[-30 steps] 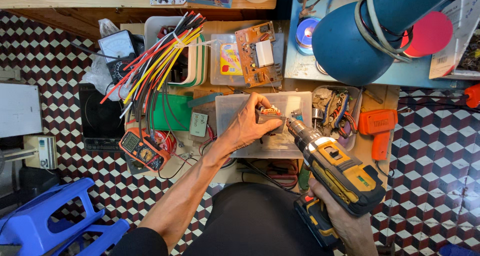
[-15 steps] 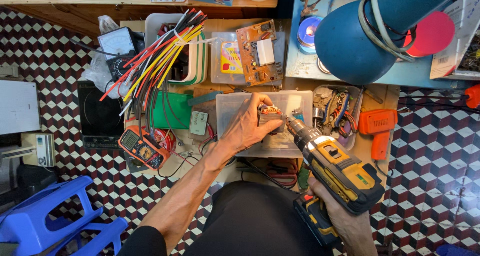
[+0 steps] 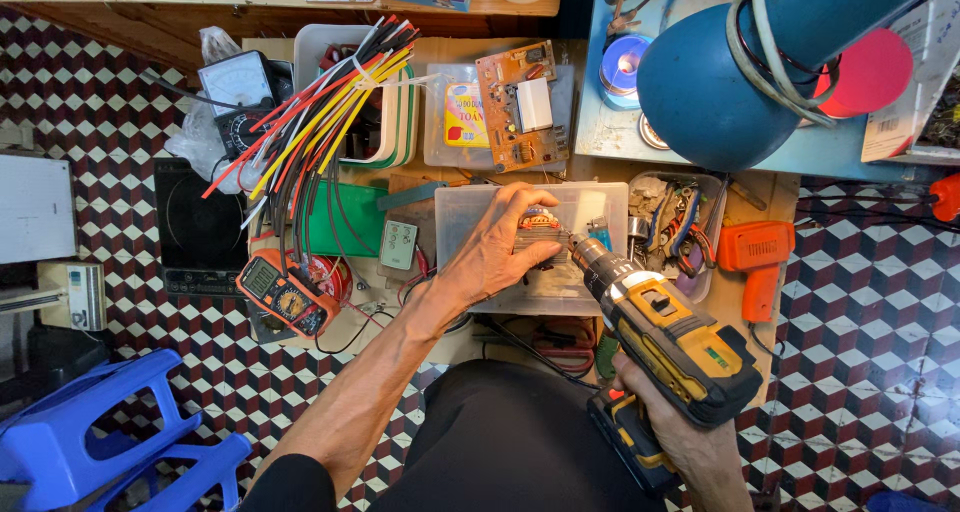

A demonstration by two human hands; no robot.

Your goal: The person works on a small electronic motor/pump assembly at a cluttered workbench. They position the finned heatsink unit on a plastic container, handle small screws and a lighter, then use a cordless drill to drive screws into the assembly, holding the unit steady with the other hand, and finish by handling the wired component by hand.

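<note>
Cluttered bench (image 3: pixel 760 197) below me: my left hand (image 3: pixel 497 255) pins a small copper-wound part (image 3: pixel 538 234) on the clear plastic box (image 3: pixel 600 204), my right hand (image 3: pixel 690 442) clenches the yellow cordless drill (image 3: pixel 668 337), bit at the part, so I judge driving underway, needing steady, square pressure.

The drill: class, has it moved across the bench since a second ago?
No. The drill keeps its tip at the small part under the left hand, over the clear box.
</note>
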